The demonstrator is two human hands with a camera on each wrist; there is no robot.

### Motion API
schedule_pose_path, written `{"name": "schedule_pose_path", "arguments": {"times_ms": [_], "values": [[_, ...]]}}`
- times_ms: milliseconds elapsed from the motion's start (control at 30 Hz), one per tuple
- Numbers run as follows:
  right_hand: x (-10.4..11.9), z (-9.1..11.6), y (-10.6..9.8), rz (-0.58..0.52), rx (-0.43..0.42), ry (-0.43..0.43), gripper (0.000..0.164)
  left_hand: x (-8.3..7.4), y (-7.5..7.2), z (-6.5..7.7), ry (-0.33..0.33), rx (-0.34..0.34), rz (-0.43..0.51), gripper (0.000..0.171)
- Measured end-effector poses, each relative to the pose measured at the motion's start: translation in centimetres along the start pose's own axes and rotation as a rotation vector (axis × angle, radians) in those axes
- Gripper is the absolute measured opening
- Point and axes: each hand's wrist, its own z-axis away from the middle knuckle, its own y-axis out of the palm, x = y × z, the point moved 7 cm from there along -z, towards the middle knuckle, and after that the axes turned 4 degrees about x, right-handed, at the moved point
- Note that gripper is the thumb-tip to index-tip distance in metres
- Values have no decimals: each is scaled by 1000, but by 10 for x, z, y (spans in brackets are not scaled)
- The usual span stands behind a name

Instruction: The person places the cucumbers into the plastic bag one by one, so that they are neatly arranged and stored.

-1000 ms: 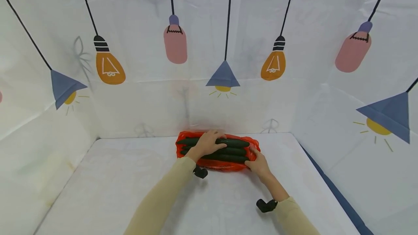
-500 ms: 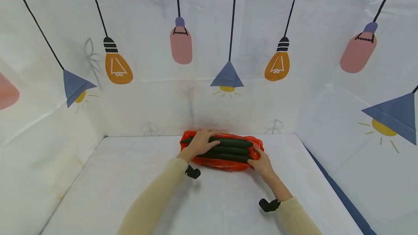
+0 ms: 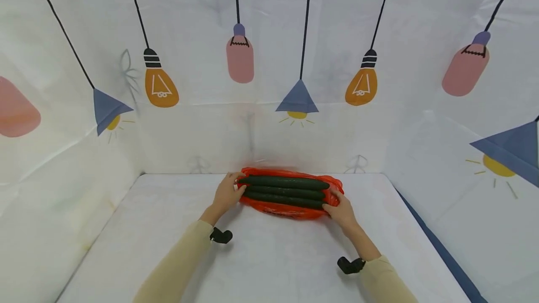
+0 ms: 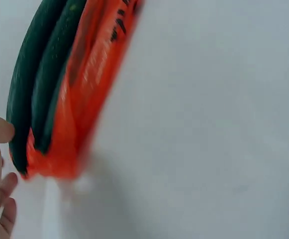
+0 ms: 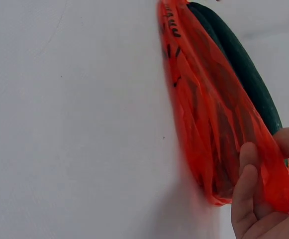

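Dark green cucumbers [image 3: 284, 193] lie side by side in a red plastic bag [image 3: 290, 210] at the back of the white table, their upper sides uncovered. My left hand [image 3: 226, 195] is at their left end, thumb on the near side and fingers toward the back. In the left wrist view its thumb [image 4: 1, 130] is right at a cucumber's side, while its other fingers are spread below the tip. My right hand [image 3: 342, 210] grips the bag's right end; in the right wrist view its fingers [image 5: 244, 196] curl against the red plastic [image 5: 204, 129], which carries black print.
The white table [image 3: 261, 256] ends at a white sheet wall [image 3: 202, 139] printed with lamps, close behind the bag. Similar walls rise on both sides. A dark blue strip [image 3: 438, 242] runs along the right table edge. Black wrist devices [image 3: 222, 235] are on both wrists.
My left hand has moved left from on top of the cucumbers to their left end, uncovering them. My right hand stays at the right end. The head view has shifted slightly.
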Motion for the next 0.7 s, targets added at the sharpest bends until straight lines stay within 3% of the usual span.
{"name": "schedule_pose_path", "arguments": {"times_ms": [167,267,400,533,700], "values": [[-1,-1,2,96,5,-27,65,26,1,21,-151,68,84,35],[-3,1,0,131,-3,-53,63,30,-1,32,-177,108,101,36],[-2,9,-12,254,-79,-147,58,34,-8,49,-183,145,109,34],[2,21,-22,415,-150,-213,55,45,-26,69,-184,177,73,31],[20,43,-32,598,-248,-326,51,71,-59,105,-188,204,-14,26]]}}
